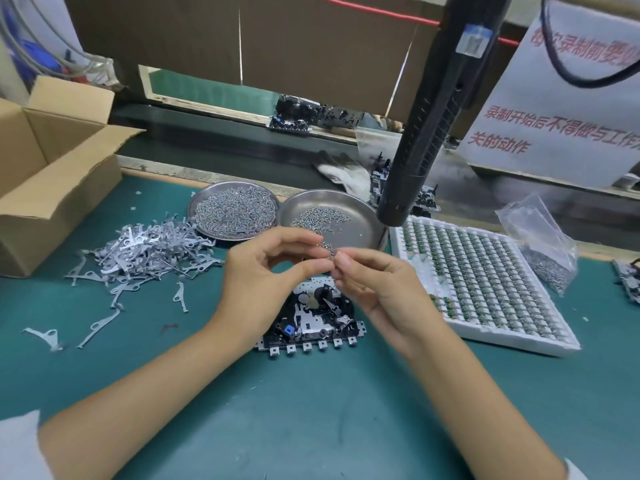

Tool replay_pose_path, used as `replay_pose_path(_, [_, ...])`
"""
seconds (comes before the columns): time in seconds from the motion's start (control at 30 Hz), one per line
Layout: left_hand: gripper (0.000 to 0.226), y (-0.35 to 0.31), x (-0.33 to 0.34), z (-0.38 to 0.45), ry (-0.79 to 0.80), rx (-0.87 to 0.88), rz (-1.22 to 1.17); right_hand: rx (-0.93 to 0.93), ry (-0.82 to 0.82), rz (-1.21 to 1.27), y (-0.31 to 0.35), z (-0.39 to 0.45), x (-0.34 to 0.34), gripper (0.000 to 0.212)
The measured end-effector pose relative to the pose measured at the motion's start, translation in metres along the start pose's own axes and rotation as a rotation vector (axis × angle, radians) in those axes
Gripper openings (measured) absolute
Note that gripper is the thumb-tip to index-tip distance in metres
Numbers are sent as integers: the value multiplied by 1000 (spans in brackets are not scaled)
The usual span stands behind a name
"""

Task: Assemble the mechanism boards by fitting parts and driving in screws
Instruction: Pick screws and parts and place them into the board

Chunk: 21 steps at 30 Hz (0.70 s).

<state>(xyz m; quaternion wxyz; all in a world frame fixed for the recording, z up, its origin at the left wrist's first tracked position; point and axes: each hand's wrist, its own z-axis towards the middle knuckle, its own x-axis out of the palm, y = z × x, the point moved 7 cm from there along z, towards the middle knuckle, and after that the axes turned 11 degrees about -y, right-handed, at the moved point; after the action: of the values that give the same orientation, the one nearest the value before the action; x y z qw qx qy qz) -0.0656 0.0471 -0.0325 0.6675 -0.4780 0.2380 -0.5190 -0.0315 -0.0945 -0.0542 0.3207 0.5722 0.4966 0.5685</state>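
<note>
Both hands meet above the mechanism board (313,320): the left hand (263,285) and the right hand (374,289) each pinch one small screw (331,251) between fingertips; the board lies on the tabletop (311,410) just under both grips

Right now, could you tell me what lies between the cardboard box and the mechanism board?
In the head view, a pile of grey metal levers lies between cardboard box and mechanism board.
</note>
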Motion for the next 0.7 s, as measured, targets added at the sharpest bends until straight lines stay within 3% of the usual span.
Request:
replay_pose_path(0.37, [25, -3, 3, -4, -20, 76, -5, 99, 6, 166, -10, -8, 6, 10])
replay_pose_path(0.7, [24, -5, 3, -6, -12, 143, 64, 83, 41, 115, -8, -9, 5, 8])
